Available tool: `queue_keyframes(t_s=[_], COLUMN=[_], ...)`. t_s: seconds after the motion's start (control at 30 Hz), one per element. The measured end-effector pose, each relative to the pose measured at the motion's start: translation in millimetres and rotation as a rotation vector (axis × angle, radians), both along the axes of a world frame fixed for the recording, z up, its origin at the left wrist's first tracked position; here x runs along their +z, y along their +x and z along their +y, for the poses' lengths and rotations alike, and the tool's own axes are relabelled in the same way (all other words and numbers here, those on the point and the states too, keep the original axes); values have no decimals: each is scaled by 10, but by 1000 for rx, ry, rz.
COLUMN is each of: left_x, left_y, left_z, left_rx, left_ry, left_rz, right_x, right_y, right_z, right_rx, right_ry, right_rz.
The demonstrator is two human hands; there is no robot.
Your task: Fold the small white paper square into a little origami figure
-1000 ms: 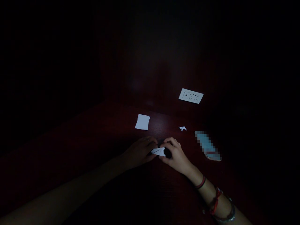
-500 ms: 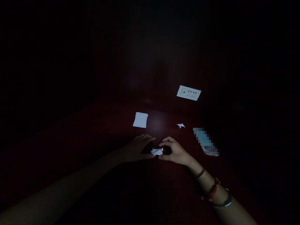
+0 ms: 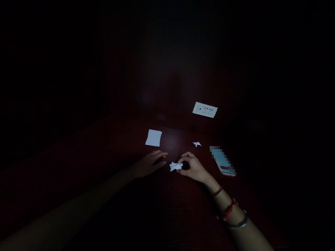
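Observation:
A small folded white paper figure [image 3: 175, 166] is just above the dark red tabletop or resting on it; I cannot tell which. My right hand [image 3: 193, 168] pinches its right end between thumb and fingers. To its left, my left hand [image 3: 150, 164] is apart from the paper, thumb and fingers spread with nothing between them. Beyond the right hand lies another, smaller folded paper piece [image 3: 197, 144], pointed at its ends. A stack of square white paper sheets [image 3: 154, 138] rests past the left hand.
A phone [image 3: 223, 161] with a blurred-out screen lies on the table [image 3: 167, 209] to the right of my right hand. A white socket plate [image 3: 205, 109] is on the dark panel at the back. The surroundings are very dark.
My left hand has drawn away to the left from the paper figure, while my right hand has closed on its right end. The view has shifted slightly.

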State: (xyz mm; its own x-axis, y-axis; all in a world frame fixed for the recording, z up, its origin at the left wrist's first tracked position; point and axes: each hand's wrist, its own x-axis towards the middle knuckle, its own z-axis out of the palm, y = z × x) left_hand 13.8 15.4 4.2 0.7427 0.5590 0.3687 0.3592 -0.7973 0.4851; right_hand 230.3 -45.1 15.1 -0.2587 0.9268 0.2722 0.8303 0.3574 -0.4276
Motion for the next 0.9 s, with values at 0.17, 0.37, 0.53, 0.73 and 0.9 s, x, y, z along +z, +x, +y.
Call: queue_keyframes(t_s=[0.17, 0.37, 0.53, 0.73, 0.9], left_x=[-91, -116, -97, -77, -89], left_y=[36, 50, 187, 334, 344], left_z=[-60, -49, -18, 7, 24], left_rx=[31, 34, -9, -119, -105], left_ry=[186, 258, 270, 291, 289], left_rz=[45, 87, 96, 135, 124], right_x=[-43, -22, -61, -73, -29], right_y=[152, 153, 218, 250, 292], right_z=[9, -58, -62, -62, 8], right_rx=[-123, -45, -9, 14, -7], right_ry=[24, 72, 115, 76, 28], right_rz=[-40, -97, -196, -221, -224])
